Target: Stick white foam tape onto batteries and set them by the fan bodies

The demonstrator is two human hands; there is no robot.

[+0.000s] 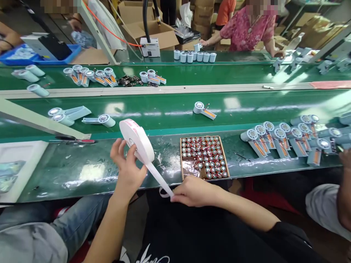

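Note:
My left hand [128,164] grips a wide roll of white tape [144,144] by its core, holding it up on edge above the front of the bench. A strip of tape [159,179] runs down from the roll to my right hand [192,191], whose thumb and fingers pinch it. Past that pinch, the strip's loose end curls back in a small loop. Just beyond my right hand lies a cardboard tray [181,164] filled with small round motors or cells with red wires. Part of its near left corner shows bare bottom.
Light blue fan-like housings [279,133] crowd the bench at right; one housing [199,107] lies on the green belt [164,113]. A white foam tray [30,153] stands left, beside a screwdriver [87,141]. A co-worker [246,29] handles parts across the line; others sit on both sides.

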